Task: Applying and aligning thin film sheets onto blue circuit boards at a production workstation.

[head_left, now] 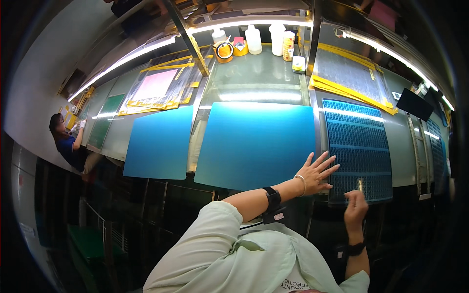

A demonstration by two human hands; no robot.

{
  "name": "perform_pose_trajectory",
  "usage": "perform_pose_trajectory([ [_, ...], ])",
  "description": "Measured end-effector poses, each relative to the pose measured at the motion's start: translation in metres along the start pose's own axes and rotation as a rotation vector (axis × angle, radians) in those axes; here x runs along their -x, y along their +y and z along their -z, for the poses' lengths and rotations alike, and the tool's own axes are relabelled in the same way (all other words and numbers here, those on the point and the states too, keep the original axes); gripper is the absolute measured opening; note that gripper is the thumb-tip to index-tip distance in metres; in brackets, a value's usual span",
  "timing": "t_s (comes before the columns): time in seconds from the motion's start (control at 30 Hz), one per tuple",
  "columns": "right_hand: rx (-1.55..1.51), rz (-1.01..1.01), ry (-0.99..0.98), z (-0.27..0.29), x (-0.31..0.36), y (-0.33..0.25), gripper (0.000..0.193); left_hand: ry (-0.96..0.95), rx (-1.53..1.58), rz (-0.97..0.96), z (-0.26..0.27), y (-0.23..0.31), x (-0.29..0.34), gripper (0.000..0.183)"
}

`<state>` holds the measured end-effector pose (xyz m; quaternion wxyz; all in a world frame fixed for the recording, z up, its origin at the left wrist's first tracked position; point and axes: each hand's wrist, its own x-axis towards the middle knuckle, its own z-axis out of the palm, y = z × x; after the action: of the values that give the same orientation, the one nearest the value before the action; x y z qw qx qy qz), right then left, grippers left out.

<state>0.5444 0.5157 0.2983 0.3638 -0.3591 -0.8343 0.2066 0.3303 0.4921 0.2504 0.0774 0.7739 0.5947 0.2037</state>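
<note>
My left hand (316,175) reaches across to the right with its fingers spread, holding nothing. It is over the right edge of a plain blue sheet (254,146), and its fingertips come to the left edge of a blue patterned panel (359,146) with rows of small repeated shapes. Whether the fingertips touch the panel I cannot tell. At the panel's near edge, my right hand (355,207) is closed, and a short, thin yellowish stick (360,184) shows just beyond its fingers. The stick's lower part is hidden, and its exact kind is unclear.
Another blue sheet (159,141) lies to the left. Yellow-edged screens (347,73) are stacked behind the panel. White bottles (253,40) and tape rolls (224,51) stand at the back. Metal posts (316,39) divide the bench. A co-worker (68,141) is at the far left.
</note>
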Motion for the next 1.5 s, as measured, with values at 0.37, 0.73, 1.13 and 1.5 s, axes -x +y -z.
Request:
perform_pose_trajectory([
  [0.37,0.168,0.157,-0.396,-0.007,0.001,0.002,0.026,0.063,0.021,0.066,-0.002,0.001,0.002,0.062],
  [0.73,0.245,0.420,-0.364,-0.021,0.005,0.007,0.030,0.100,-0.008,0.064,-0.005,-0.008,0.008,0.061],
  [1.13,0.276,0.337,-0.268,-0.014,0.012,0.009,0.034,0.011,-0.054,0.079,0.000,0.003,-0.003,0.060],
  [1.5,-0.042,-0.052,-0.048,-0.013,0.008,0.017,0.005,0.064,-0.046,0.049,0.001,0.003,-0.005,0.056],
])
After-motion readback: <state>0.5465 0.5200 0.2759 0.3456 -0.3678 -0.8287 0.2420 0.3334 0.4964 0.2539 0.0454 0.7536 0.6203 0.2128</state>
